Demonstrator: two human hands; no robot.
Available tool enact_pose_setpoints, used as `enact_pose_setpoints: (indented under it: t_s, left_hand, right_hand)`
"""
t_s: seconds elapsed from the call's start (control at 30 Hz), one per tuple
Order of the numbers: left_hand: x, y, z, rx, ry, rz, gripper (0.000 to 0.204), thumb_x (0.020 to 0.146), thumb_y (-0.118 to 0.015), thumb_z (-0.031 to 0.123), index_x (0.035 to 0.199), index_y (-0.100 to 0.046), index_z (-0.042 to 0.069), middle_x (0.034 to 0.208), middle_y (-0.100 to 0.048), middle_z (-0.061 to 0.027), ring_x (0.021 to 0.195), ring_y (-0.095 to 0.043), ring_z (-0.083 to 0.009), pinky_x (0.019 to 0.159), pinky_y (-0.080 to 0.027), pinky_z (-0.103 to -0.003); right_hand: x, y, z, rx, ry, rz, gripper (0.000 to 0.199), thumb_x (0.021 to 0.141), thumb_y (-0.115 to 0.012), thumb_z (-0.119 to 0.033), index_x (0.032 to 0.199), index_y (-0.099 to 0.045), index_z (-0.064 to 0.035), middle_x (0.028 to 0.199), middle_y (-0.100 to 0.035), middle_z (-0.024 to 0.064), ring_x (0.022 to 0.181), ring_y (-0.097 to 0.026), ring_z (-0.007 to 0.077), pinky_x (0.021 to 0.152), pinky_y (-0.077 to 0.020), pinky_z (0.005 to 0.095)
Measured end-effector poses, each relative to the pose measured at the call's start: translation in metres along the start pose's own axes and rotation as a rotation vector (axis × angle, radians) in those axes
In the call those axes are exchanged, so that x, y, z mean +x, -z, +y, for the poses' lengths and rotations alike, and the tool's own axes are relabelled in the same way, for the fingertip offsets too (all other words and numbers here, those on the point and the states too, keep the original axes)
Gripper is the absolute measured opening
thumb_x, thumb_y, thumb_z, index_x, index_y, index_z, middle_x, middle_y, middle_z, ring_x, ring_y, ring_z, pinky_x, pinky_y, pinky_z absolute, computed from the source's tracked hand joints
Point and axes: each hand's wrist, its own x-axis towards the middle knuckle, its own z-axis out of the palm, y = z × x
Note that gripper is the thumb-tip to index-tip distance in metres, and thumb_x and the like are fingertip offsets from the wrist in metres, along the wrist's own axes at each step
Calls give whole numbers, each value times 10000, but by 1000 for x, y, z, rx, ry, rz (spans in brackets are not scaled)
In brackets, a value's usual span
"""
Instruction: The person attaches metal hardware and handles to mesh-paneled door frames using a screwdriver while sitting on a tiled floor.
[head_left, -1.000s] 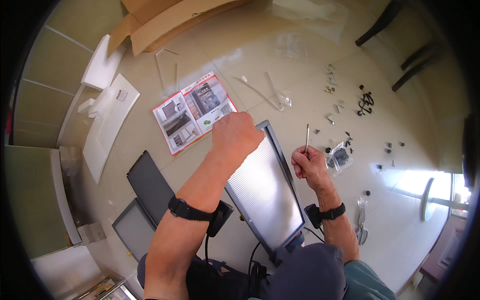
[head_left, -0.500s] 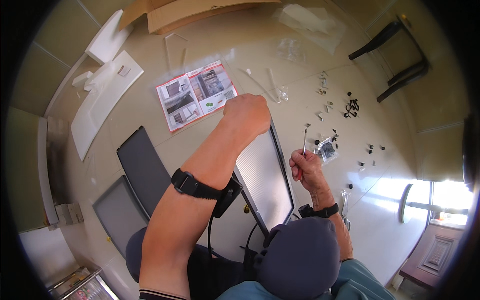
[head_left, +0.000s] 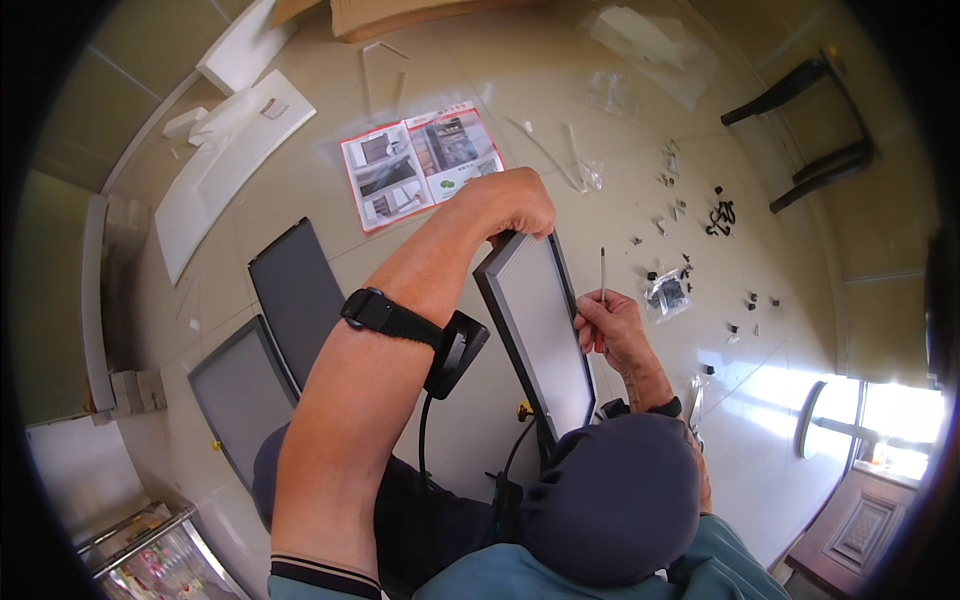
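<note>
My left hand (head_left: pixel 522 205) is closed over the far end of a dark-framed door panel (head_left: pixel 540 315) with a pale ribbed inner face. Its fingertips are partly hidden behind the frame. The panel stands tilted on edge by my knee, and a brass knob (head_left: pixel 524 411) shows at its near left side. My right hand (head_left: pixel 617 335) grips a screwdriver (head_left: pixel 602 272) by its red handle, shaft pointing up and away, just right of the panel's frame. Left of my left forearm lie a dark grey panel (head_left: pixel 298 290) and another framed door panel (head_left: pixel 240 385).
A printed instruction sheet (head_left: pixel 415 165) lies on the tiled floor beyond my left hand. Small fittings, black hooks (head_left: pixel 720 218) and a parts bag (head_left: pixel 666 296) are scattered to the right. White foam (head_left: pixel 235 165), a cardboard box (head_left: pixel 420 15) and a black chair frame (head_left: pixel 815 130) surround the area.
The panel has been tilted by my left hand, so its far end and left edge now show. The screwdriver stays in my right hand, close by the frame. The whole view has shifted slightly.
</note>
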Motion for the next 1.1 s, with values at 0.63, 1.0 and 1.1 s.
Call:
enact_pose_setpoints:
  t_s: [0.63, 1.0, 1.1]
  left_hand:
    - [-24, 3, 1, -280, -13, 60, 168, 631, -644, 25, 741, -601, -94, 665, -568, -129, 549, -553, -220, 418, -406, -392]
    - [-43, -1, 19, -170, -21, 111, 183, 657, -670, 77, 721, -627, -90, 649, -595, -172, 529, -567, -248, 422, -416, -407]
    - [-41, -2, 14, -176, -19, 122, 203, 657, -671, 76, 745, -634, -103, 656, -604, -182, 522, -581, -261, 419, -427, -414]
  right_hand:
    - [28, -26, -57, 101, 49, -195, 135, 888, -687, -51, 975, -628, 34, 849, -693, 126, 653, -663, 156, 493, -522, 244]
    - [21, -47, -79, -284, 240, -81, 96, 853, -705, -64, 903, -673, 11, 697, -672, 60, 502, -593, 93, 414, -412, 198]
    - [22, -52, -80, -377, 315, -86, 73, 848, -701, -57, 883, -695, 7, 705, -664, 35, 506, -559, 68, 420, -399, 201]
